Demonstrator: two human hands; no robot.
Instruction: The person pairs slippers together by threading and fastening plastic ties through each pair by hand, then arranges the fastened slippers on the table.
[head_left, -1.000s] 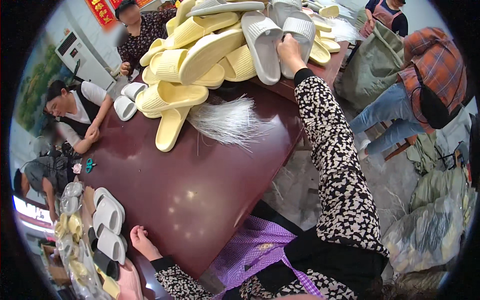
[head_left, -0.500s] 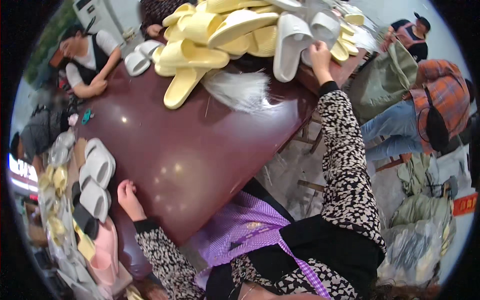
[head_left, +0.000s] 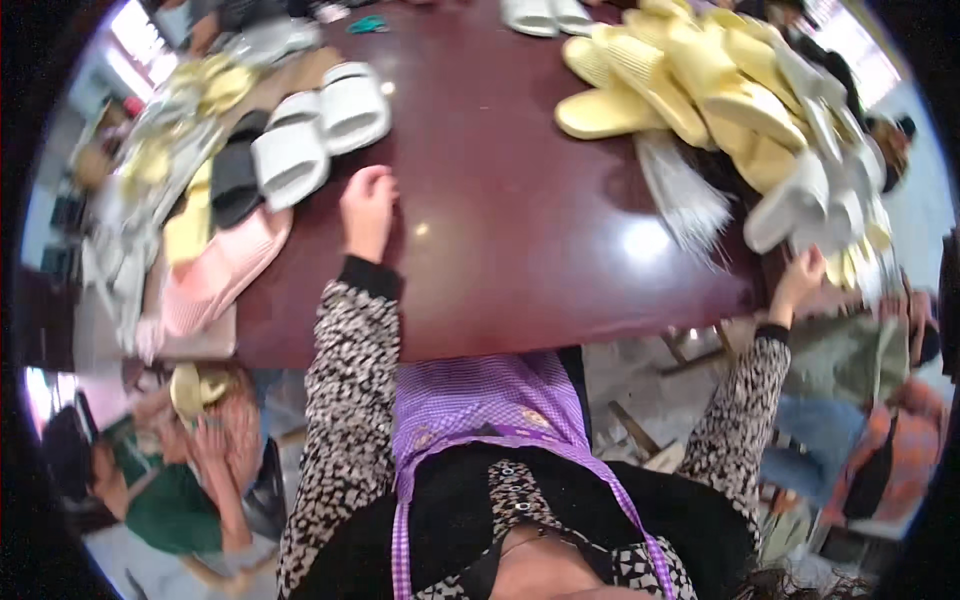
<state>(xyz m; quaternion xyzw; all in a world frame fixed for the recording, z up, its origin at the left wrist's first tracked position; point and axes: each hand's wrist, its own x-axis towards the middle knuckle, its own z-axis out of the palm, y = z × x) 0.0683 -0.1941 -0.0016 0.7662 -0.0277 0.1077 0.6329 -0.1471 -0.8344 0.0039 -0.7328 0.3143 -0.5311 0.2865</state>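
My right hand reaches to the near right edge of the table, its fingers pinched at the low end of a grey slipper in the heap. Another light grey slipper lies beside it, and motion blurs both. Yellow slippers pile up behind them. Above the left part of the table is my left hand, fingers curled in and nothing visible in them. Just left of it lie white slippers, a black slipper and a pink slipper.
The dark red table has a bundle of thin clear strips beside the yellow pile. Another white pair sits at the far edge. Bagged slippers line the left side. Other people work nearby, one in a green top at lower left.
My view has swung to the left, so the yellow heap now appears at the right. My right hand stays at the grey slippers; my left hand remains beside the white ones, fingers still curled.
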